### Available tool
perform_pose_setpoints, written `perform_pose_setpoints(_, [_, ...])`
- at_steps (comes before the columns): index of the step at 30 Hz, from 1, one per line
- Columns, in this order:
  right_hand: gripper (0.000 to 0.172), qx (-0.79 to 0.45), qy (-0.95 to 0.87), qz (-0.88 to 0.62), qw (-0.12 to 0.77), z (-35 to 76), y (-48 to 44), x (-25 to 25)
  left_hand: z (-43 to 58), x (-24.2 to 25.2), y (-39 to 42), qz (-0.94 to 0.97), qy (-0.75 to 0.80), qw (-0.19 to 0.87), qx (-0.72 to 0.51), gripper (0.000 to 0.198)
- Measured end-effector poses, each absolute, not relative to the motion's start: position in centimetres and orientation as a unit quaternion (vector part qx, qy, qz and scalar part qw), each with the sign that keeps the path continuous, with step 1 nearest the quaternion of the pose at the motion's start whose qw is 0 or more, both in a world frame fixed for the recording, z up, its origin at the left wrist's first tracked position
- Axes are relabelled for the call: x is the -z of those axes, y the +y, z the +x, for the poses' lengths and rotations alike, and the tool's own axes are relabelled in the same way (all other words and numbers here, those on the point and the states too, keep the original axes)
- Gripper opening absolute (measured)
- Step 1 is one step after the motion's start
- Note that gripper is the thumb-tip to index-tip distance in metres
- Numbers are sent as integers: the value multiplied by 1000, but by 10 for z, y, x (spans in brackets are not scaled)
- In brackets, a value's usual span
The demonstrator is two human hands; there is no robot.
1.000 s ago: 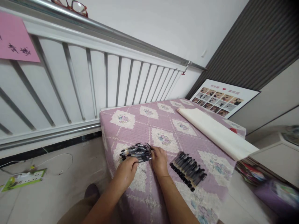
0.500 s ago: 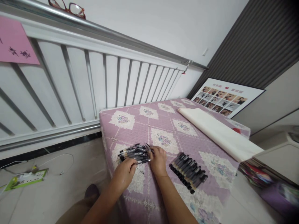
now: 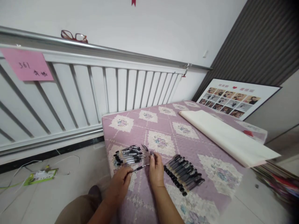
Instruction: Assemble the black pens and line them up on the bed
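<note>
My left hand (image 3: 121,179) pinches a black pen (image 3: 140,168) whose tip points right, toward my other hand. Between the thumb and fingers of my right hand (image 3: 157,169) is a small dark pen cap (image 3: 152,153). Just beyond my left hand lies a loose pile of pens (image 3: 129,155) with clear barrels and black ends. One loose cap (image 3: 144,147) rests at the pile's right side. To the right of my right forearm, several capped pens (image 3: 184,173) lie side by side in a slanted row on the floral cloth.
A purple floral cloth (image 3: 137,214) covers the surface. A rolled cream sheet (image 3: 224,137) lies at the right, near a photo board (image 3: 235,96). Along the wall runs a white radiator (image 3: 121,84) with glasses (image 3: 74,36) on its pipe. A power strip (image 3: 41,175) lies on the floor.
My left hand has drawn a pen away from the pile, toward me. My right hand has pulled back from the pile with a cap between its fingers. The view has tilted up.
</note>
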State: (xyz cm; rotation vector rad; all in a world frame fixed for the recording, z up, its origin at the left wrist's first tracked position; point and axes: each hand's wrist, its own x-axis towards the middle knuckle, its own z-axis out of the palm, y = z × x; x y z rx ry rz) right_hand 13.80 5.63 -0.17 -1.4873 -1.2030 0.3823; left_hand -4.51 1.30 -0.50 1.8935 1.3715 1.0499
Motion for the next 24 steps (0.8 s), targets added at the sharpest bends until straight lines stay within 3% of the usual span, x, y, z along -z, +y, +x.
perform_pose_setpoints(9, [30,-392,-549,-524,520,166,16,-11,-17,4,-43,661,615,259,-344,26])
perform_pose_setpoints(15, [35,-539,-434,-475,544,186,20,-4,-9,-4,-44,673,634,219,-312,28])
perform_pose_setpoints(24, [26,-546,-495,-471,486,194,18,-18,-4,-5,-43,686,649,168,-282,29])
